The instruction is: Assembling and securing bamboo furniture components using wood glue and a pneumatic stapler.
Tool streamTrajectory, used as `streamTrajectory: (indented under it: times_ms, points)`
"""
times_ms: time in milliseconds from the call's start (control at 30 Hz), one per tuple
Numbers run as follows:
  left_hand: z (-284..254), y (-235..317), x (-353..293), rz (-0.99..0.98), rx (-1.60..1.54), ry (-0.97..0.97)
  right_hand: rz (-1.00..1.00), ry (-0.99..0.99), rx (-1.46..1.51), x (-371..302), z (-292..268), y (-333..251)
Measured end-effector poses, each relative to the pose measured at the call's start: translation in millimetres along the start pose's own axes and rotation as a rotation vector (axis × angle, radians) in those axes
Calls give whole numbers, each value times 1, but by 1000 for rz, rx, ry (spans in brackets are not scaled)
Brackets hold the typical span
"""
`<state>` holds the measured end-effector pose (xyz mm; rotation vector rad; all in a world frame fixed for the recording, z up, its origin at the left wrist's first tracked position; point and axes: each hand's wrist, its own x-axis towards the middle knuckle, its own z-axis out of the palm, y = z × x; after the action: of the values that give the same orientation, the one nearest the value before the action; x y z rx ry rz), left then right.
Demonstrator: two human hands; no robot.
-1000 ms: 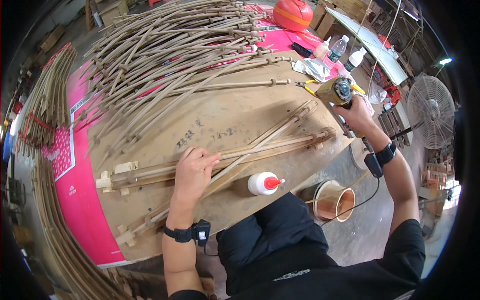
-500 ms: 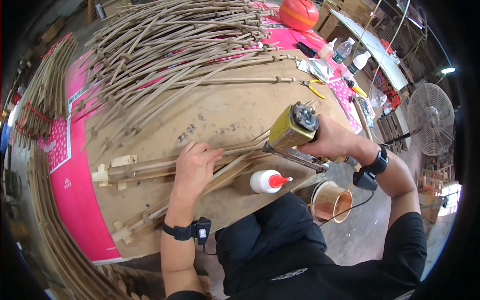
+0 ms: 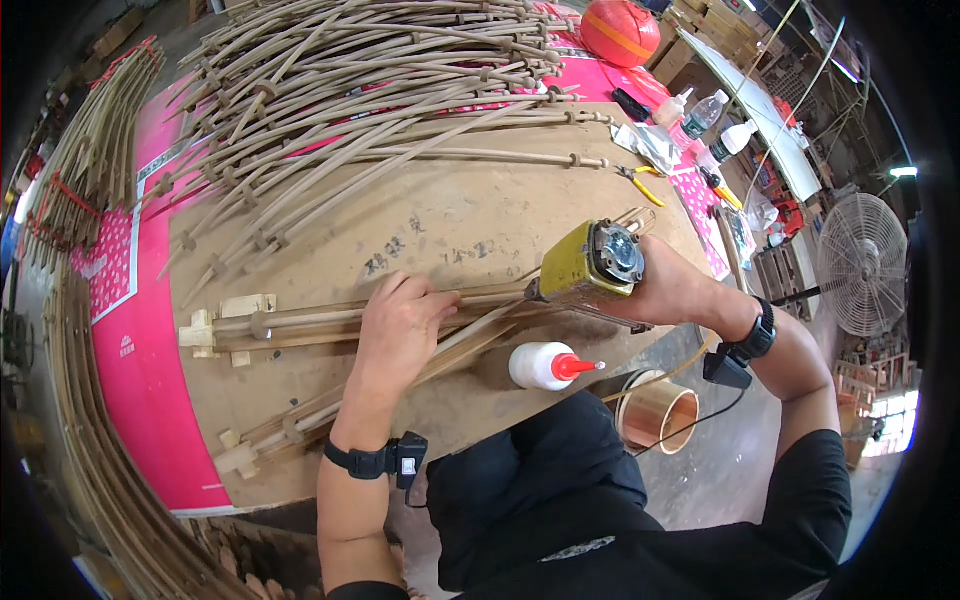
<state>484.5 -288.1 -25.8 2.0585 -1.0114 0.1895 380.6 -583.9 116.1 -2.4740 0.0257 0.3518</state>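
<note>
In my right hand (image 3: 668, 287) is a yellow nail gun (image 3: 572, 264), its nose down at the right end of the rods in the upper wooden jig (image 3: 202, 335). Whether the nose touches the wood is hidden by its body. My left hand (image 3: 402, 328) is closed over a thin wooden rod (image 3: 312, 320) with a round collar, lying in that jig; the fingertips are partly hidden. Below it a second jig (image 3: 238, 458) holds another collared rod (image 3: 340, 412), running slantwise under my left wrist. A white glue bottle (image 3: 538, 366) with a red nozzle lies near the table's front edge.
A large heap of collared rods (image 3: 370, 90) covers the far table. Pliers (image 3: 640, 186), bottles (image 3: 705, 114) and a red ball-shaped bundle (image 3: 620, 32) are at the far right. A copper-coloured bucket (image 3: 660, 412) stands by my legs; a fan (image 3: 862, 262) stands right.
The nail gun has tilted and come down over the rods, so its lower rail is mostly hidden now. My left hand has settled lower over the rod. The view has shifted slightly.
</note>
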Motion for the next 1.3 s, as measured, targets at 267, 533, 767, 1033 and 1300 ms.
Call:
streamTrajectory:
  times_ms: [267, 533, 767, 1033, 1300]
  points:
    - [-1, 1, 0, -7, -17, 2, -29, -10, -45, 3, 2, 12]
    - [0, 2, 1, -14, 9, 1, 13, -72, -42, 8, -2, 15]
    - [-1, 3, 0, -21, 9, -3, -46, -114, -91, 15, -7, 8]
    - [-2, 6, -1, -60, 5, -16, -146, -98, -63, 14, -4, 15]
    - [1, 8, 2, -87, -26, -17, -164, -95, -172, 11, -6, 13]
